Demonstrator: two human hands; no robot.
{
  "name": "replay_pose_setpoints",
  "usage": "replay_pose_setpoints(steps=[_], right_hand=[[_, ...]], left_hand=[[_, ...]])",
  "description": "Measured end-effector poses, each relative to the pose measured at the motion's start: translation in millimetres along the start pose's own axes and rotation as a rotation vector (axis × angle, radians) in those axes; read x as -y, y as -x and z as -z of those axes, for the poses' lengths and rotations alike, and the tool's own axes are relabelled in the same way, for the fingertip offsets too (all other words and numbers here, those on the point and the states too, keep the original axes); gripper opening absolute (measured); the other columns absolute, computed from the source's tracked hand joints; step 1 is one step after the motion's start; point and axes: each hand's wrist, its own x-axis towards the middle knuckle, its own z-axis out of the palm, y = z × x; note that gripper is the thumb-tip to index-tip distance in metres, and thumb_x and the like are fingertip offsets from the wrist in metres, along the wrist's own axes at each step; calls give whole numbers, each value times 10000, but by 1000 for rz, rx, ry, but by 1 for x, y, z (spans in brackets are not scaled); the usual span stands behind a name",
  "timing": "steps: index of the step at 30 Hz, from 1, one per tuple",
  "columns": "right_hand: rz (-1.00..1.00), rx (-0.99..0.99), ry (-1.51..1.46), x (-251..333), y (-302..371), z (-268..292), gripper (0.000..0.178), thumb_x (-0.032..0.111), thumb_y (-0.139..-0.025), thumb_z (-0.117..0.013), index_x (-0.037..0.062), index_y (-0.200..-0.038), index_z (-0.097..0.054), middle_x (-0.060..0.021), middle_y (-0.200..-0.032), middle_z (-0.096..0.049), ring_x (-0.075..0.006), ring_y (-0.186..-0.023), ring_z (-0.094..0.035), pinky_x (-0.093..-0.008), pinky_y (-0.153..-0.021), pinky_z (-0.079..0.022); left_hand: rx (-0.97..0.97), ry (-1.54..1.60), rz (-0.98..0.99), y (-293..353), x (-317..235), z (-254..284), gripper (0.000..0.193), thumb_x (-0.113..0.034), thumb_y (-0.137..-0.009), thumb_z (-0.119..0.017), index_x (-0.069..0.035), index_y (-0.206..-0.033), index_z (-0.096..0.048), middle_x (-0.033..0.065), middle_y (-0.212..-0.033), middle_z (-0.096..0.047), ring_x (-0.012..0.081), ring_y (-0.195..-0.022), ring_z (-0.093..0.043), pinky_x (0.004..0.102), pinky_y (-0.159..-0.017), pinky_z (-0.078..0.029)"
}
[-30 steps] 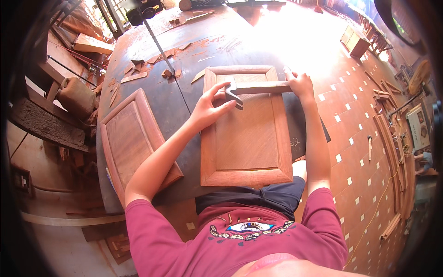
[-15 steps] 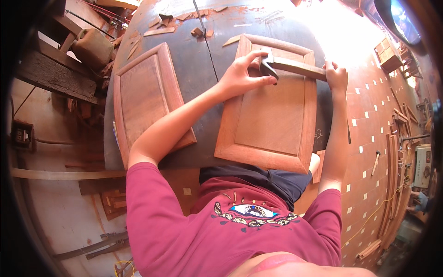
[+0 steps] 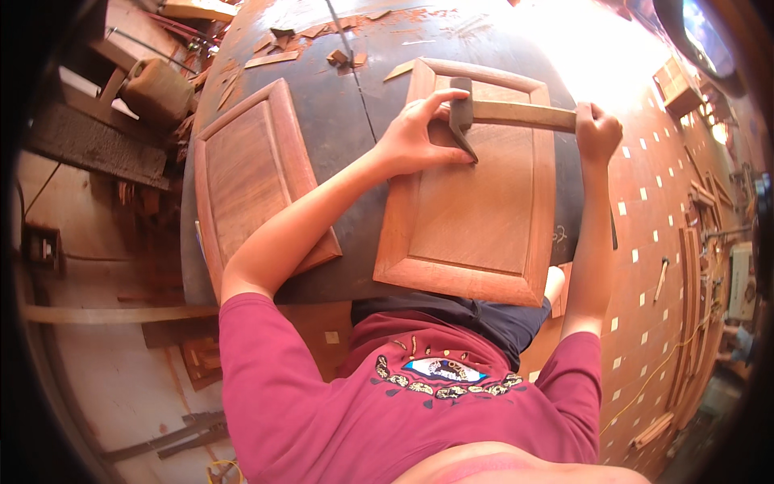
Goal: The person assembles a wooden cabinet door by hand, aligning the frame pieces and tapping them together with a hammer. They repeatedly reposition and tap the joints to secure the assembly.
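Observation:
A hammer with a dark metal head point(image 3: 460, 121) and a wooden handle point(image 3: 524, 115) spans between my hands, above the right wooden panel door point(image 3: 476, 210). My right hand point(image 3: 598, 133) is closed in a fist round the handle's end, just past the panel's right edge. On the other end, my left hand point(image 3: 415, 139) takes the head between index finger and thumb; the thumb is at the tip of its long, tapering claw. The other fingers are partly hidden. A second framed panel door point(image 3: 250, 169) lies to the left, partly behind my left forearm.
Both panels rest on a dark tabletop point(image 3: 343, 105) crossed by a seam. Wood offcuts point(image 3: 272, 60) and reddish dust lie toward its far side. At left are a brownish jug point(image 3: 157, 90) and a thick beam point(image 3: 97, 141). Another hammer point(image 3: 661, 278) lies on the tiled floor at right.
The hammer has rolled and its handle has swung more level, showing the head from another side. My right hand has shifted slightly right; my left hand keeps its hold on the head.

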Motion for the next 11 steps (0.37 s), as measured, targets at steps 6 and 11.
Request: replay_pose_setpoints(steps=[6, 11], right_hand=[[-1, 275, 39, 8, 3, -5, 453, 488, -789, -693, 60, -904, -790, -181, -836, -752, -339, -821, -739, -418, -777, -560], [-55, 469, 105, 32, -13, -35, 522, 581, -861, -635, 152, -1128, -765, -127, -1188, -737, -289, -1083, -701, -421, -974, -530]], left_hand=[[109, 182, 183, -11, 0, 4, 756, -224, -841, -832, -128, -1507, -487, 178, -1286, -665, 229, -1212, -618, 364, -1024, -487], [-56, 292, 268, -14, 14, -1, 433, -195, -1020, -684, -53, -1410, -559, 12, -989, -670, 19, -786, -511, 156, -660, -381]])
